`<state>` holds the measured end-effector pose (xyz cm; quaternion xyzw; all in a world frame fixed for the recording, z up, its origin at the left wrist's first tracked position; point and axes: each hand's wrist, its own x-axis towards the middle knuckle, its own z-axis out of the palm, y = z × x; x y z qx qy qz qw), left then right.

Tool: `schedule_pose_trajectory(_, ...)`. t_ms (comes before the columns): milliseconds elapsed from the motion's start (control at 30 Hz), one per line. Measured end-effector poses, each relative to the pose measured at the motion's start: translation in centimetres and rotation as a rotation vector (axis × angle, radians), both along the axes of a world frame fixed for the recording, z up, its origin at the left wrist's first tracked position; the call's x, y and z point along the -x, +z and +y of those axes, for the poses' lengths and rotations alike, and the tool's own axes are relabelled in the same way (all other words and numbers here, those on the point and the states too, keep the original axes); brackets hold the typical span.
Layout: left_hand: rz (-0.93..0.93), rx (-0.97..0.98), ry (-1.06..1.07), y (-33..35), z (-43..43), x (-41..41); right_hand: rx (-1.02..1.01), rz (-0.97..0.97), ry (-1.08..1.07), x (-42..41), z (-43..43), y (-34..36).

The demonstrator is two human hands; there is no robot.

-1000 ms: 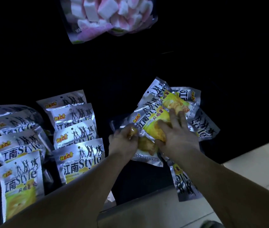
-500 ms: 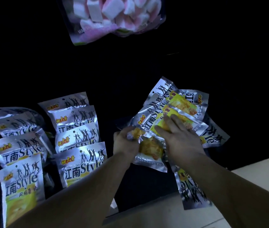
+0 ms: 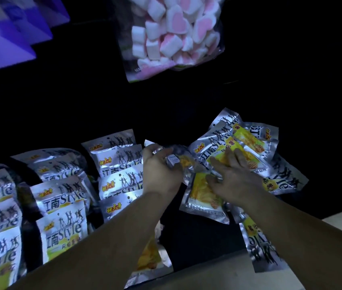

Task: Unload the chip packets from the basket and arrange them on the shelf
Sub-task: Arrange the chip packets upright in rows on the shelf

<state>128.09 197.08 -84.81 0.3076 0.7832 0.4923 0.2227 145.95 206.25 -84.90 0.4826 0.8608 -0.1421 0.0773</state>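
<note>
On the dark shelf (image 3: 193,239), lots of shiny silver chip packets (image 3: 61,197) stand in rows on the left, one behind the other. To the right of them lies a messy pile of loose packets (image 3: 214,149), some on top of others. The person's left hand (image 3: 159,172) is between the rows and the pile. Its fingers (image 3: 161,150) are curled round one crumpled packet (image 3: 183,163). The right hand (image 3: 235,183) lies on the pile with its fingers (image 3: 240,156) spread out flat, pressing on a yellow and silver packet. A stray packet (image 3: 260,248) hangs over the front edge of the shelf by the right arm. Up above hangs a clear bag of pink and white marshmallows (image 3: 174,36). Purple boxes (image 3: 9,34) sit high up on the left.
</note>
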Motion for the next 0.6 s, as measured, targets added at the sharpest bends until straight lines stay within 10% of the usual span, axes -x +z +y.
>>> schedule_pose_trajectory(367,-0.233,0.025,0.084,5.7,-5.5,0.5,0.147,0.077,-0.036,-0.2,-1.0,3.0)
schedule_pose_trajectory(600,-0.756,-0.111,0.084,5.2,-7.1,-2.6,0.458,0.686,-0.168,0.7,-4.1,6.3)
